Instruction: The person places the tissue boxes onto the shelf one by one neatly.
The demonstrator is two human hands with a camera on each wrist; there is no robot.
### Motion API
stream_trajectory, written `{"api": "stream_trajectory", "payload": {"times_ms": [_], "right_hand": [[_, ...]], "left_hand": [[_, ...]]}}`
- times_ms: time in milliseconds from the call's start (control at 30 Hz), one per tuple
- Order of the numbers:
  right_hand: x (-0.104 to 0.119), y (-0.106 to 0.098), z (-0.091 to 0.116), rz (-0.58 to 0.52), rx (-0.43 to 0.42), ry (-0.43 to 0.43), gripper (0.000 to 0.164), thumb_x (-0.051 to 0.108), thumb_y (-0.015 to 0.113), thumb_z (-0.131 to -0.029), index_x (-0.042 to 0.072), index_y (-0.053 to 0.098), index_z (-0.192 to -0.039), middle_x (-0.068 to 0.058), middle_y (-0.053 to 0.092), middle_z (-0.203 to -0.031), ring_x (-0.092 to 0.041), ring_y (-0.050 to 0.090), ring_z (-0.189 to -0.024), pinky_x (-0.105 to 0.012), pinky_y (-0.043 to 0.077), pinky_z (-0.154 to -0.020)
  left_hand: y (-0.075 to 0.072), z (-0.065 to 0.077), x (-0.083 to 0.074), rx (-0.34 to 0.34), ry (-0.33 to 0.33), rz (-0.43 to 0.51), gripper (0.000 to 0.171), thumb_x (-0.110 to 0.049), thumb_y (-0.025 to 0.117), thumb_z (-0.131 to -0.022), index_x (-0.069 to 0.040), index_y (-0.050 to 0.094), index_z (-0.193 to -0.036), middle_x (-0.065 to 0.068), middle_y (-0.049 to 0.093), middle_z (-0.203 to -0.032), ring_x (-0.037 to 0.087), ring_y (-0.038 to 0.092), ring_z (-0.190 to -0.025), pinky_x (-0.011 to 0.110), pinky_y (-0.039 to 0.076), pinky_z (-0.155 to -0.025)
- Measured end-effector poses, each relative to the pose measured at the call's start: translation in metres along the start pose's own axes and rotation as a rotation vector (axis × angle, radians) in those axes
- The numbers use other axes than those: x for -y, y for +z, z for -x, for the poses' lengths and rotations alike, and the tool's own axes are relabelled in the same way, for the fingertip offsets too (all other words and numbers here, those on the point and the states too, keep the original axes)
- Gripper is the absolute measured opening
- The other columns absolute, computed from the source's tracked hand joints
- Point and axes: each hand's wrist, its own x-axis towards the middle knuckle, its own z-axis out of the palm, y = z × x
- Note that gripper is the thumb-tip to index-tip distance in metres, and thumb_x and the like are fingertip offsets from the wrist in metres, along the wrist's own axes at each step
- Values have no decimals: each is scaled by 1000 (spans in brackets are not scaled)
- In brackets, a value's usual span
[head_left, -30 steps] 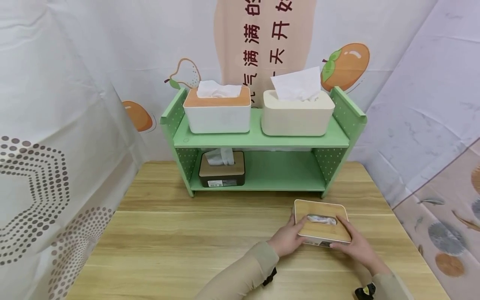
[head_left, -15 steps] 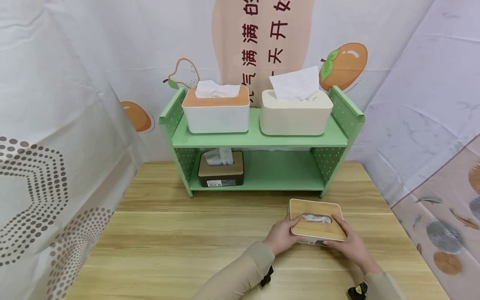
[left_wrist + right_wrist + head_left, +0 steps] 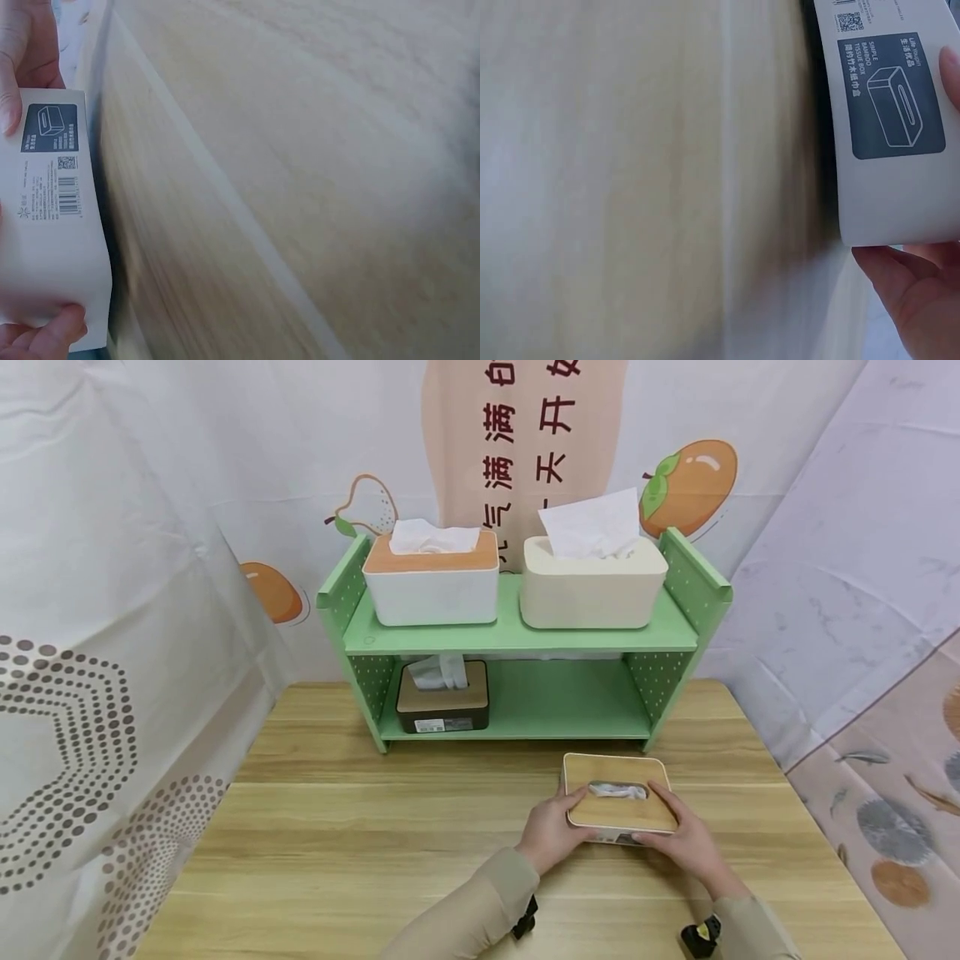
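A white tissue box [image 3: 621, 814] with a bamboo lid is at the right side of the table, in front of the shelf. White tissue shows sunken in its oval slot. My left hand [image 3: 551, 835] grips its left end, and my right hand [image 3: 688, 843] grips the right end. Fingers of both hands lie over the lid and along the near side. In the left wrist view, the printed label and barcode face the camera on the box's side [image 3: 45, 247]. The right wrist view shows fingers [image 3: 922, 300] bent around the end of the box [image 3: 900, 195].
A green two-tier shelf [image 3: 525, 647] stands at the back of the wooden table [image 3: 360, 843]. Its top bears a white, wood-lidded tissue box [image 3: 435, 597] and a cream one [image 3: 592, 602]. A dark, wood-lidded tissue box [image 3: 442, 702] sits at the lower tier's left.
Both hands have moved the bamboo-lidded tissue box leftward and slightly toward the shelf. It has turned a little, so its edges lie closer to parallel with the shelf.
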Motion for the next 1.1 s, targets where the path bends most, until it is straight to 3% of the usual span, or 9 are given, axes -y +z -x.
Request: {"api": "stream_trajectory", "payload": {"times_ms": [500,533,667,900,1100], "right_hand": [[28,3,-13,12,-52,-87,92,30,84,-71,10,35,-146,-33,41,-139,-46,48,-118,-55,41,-94],[31,3,-15,9,-59,-98,91,29,84,-71,10,35,-146,-33,42,-139,-45,49,-118,-54,41,-93],[41,2,-23,-7,-71,-117,91,27,84,-71,9,36,-146,-31,42,-140,-42,49,-118,-52,41,-93],[58,1,-42,-61,-63,-132,92,27,84,-71,11,34,-147,-29,39,-143,-40,47,-121,-51,40,-95],[69,3,-62,-107,-34,-134,91,29,83,-73,15,34,-148,-24,37,-146,-39,48,-122,-51,41,-96]], "left_hand": [[-29,-1,-8,-106,10,-13,65,-34,79,-77,-19,54,-135,27,43,-139,31,55,-119,31,53,-86],[-31,-2,-9,-109,14,-10,65,-33,79,-77,-18,54,-135,28,42,-139,31,60,-112,30,54,-83],[-43,-7,-11,-120,25,0,65,-32,78,-78,-15,53,-136,28,39,-141,29,60,-112,31,54,-84],[-62,-19,-13,-164,48,-13,65,-31,78,-79,-12,53,-135,26,41,-140,30,51,-124,37,49,-95],[-72,-29,-8,-195,9,12,68,-34,77,-78,-13,50,-137,26,38,-142,30,49,-126,37,49,-94]]}}
